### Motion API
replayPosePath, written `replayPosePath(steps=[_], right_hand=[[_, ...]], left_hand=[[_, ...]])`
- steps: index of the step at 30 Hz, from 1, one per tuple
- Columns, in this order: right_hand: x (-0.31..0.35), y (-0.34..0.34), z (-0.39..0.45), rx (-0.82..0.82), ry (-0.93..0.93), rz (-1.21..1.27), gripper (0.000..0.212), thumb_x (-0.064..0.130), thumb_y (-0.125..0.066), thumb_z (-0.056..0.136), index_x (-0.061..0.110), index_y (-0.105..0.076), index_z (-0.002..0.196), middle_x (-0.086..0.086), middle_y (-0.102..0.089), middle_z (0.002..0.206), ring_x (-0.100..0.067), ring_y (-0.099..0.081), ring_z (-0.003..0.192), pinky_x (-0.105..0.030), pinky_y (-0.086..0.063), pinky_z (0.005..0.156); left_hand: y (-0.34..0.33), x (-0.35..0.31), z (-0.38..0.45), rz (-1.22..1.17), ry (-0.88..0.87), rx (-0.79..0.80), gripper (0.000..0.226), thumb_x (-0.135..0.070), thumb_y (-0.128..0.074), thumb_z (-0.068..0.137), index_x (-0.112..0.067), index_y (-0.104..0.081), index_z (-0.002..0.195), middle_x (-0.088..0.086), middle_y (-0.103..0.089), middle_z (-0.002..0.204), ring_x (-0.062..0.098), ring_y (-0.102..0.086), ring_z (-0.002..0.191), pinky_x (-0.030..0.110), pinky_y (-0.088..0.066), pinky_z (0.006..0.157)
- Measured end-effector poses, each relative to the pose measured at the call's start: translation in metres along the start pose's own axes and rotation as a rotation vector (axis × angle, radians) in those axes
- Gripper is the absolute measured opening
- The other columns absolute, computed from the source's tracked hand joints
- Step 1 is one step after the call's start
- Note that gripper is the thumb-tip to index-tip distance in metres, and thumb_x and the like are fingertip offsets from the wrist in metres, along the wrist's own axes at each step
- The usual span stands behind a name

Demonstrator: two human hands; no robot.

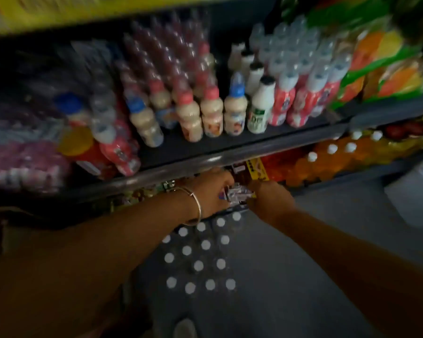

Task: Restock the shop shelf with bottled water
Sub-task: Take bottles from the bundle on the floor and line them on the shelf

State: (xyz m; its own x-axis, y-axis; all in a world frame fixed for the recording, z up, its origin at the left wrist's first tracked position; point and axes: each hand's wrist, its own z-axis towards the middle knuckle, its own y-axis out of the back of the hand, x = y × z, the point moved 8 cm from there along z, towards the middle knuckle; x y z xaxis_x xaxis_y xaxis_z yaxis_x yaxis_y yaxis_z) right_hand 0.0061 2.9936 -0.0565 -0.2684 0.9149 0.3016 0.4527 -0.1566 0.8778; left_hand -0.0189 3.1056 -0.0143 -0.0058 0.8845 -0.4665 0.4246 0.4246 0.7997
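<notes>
While both hands, left hand point(214, 191) and right hand point(270, 198), grip a clear water bottle point(238, 192) under the shelf edge point(205, 159), placing looks underway; next, slide it into the lower row.

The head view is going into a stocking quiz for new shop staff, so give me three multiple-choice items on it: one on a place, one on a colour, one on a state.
1. Where is the pack of water bottles?
A. On the floor below the hands
B. On the top shelf
C. In a trolley

2. What colour are that pack's caps?
A. Red
B. White
C. Green

3. What are the two hands doing?
A. Hanging idle
B. Gripping a clear bottle between them
C. Pressing flat on the floor

Answers:
1 A, the caps show low, beneath the forearms.
2 B, every cap is a pale white disc.
3 B, the left hand and right hand close on the clear bottle below the shelf edge.
</notes>
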Motion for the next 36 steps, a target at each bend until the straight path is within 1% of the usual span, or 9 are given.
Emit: replayPosePath(steps=[4, 8, 11, 15, 19, 23, 27, 33, 36], right_hand=[[-0.035, -0.112, 0.040, 0.093, -0.053, 0.034, 0.038, 0.023, -0.054, 0.090, 0.013, -0.050, 0.126, -0.014, -0.057, 0.125, -0.032, -0.053, 0.116, -0.036, -0.045, 0.088], [-0.068, -0.204, 0.075, 0.170, -0.128, 0.062, 0.060, 0.025, -0.061, 0.088, 0.016, -0.034, 0.141, -0.012, -0.053, 0.132, -0.030, -0.049, 0.123, -0.037, -0.042, 0.096], [-0.090, -0.257, 0.104, 0.195, -0.204, 0.126, 0.076, 0.026, -0.071, 0.081, 0.016, -0.028, 0.144, -0.013, -0.052, 0.133, -0.031, -0.049, 0.123, -0.039, -0.041, 0.098], [-0.106, -0.306, 0.142, 0.152, -0.254, 0.278, 0.096, 0.022, -0.080, 0.070, 0.024, -0.022, 0.147, -0.015, -0.053, 0.132, -0.034, -0.049, 0.123, -0.041, -0.043, 0.098], [-0.112, -0.337, 0.160, 0.053, -0.286, 0.507, 0.082, 0.013, -0.081, 0.068, 0.019, -0.037, 0.136, -0.014, -0.056, 0.128, -0.033, -0.051, 0.120, -0.041, -0.046, 0.095], [-0.111, -0.338, 0.160, -0.085, -0.256, 0.492, 0.067, 0.016, -0.080, 0.070, 0.014, -0.043, 0.127, -0.014, -0.061, 0.121, -0.033, -0.056, 0.114, -0.042, -0.048, 0.091], [-0.110, -0.312, 0.148, -0.127, -0.207, 0.446, 0.067, 0.023, -0.081, 0.070, 0.016, -0.045, 0.125, -0.012, -0.064, 0.116, -0.032, -0.058, 0.111, -0.038, -0.047, 0.089], [-0.096, -0.207, 0.110, -0.119, -0.132, 0.515, 0.068, 0.019, -0.085, 0.066, 0.015, -0.050, 0.124, -0.005, -0.063, 0.119, -0.023, -0.056, 0.115, -0.020, -0.038, 0.080], [-0.077, -0.142, 0.081, -0.102, -0.057, 0.527, 0.070, 0.019, -0.086, 0.064, 0.015, -0.051, 0.124, -0.005, -0.063, 0.118, -0.022, -0.056, 0.114, -0.025, -0.043, 0.086]], left_hand=[[-0.094, 0.050, 0.042, 0.053, 0.028, 0.107, 0.048, -0.021, -0.066, 0.084, -0.014, -0.047, 0.128, 0.007, -0.044, 0.131, 0.025, -0.045, 0.121, 0.031, -0.037, 0.100], [-0.168, 0.090, 0.077, 0.094, 0.023, 0.153, 0.037, -0.021, -0.065, 0.084, -0.014, -0.053, 0.118, 0.007, -0.049, 0.123, 0.026, -0.048, 0.114, 0.029, -0.037, 0.093], [-0.204, 0.110, 0.095, 0.111, 0.000, 0.161, 0.033, -0.017, -0.065, 0.083, -0.014, -0.055, 0.115, 0.006, -0.050, 0.121, 0.024, -0.048, 0.112, 0.023, -0.034, 0.085], [-0.234, 0.129, 0.114, 0.138, -0.027, 0.150, 0.037, -0.020, -0.066, 0.083, -0.015, -0.055, 0.117, 0.007, -0.049, 0.124, 0.024, -0.047, 0.115, 0.025, -0.036, 0.089], [-0.251, 0.145, 0.123, 0.166, -0.025, 0.143, 0.043, -0.024, -0.068, 0.082, -0.017, -0.051, 0.121, 0.006, -0.047, 0.126, 0.022, -0.045, 0.118, 0.029, -0.036, 0.097], [-0.254, 0.153, 0.127, 0.179, -0.030, 0.130, 0.044, -0.024, -0.068, 0.081, -0.017, -0.051, 0.121, 0.005, -0.046, 0.126, 0.021, -0.045, 0.117, 0.027, -0.037, 0.096], [-0.246, 0.152, 0.124, 0.186, -0.018, 0.139, 0.041, -0.023, -0.069, 0.080, -0.016, -0.053, 0.118, 0.006, -0.047, 0.124, 0.023, -0.046, 0.115, 0.032, -0.040, 0.097], [-0.189, 0.104, 0.101, 0.235, -0.045, 0.157, 0.040, -0.025, -0.066, 0.083, -0.014, -0.053, 0.119, 0.009, -0.049, 0.124, 0.025, -0.049, 0.112, 0.030, -0.041, 0.092], [-0.147, 0.069, 0.079, 0.299, -0.047, 0.225, 0.042, -0.028, -0.066, 0.084, -0.011, -0.053, 0.121, 0.011, -0.052, 0.125, 0.027, -0.051, 0.112, 0.033, -0.044, 0.093]])
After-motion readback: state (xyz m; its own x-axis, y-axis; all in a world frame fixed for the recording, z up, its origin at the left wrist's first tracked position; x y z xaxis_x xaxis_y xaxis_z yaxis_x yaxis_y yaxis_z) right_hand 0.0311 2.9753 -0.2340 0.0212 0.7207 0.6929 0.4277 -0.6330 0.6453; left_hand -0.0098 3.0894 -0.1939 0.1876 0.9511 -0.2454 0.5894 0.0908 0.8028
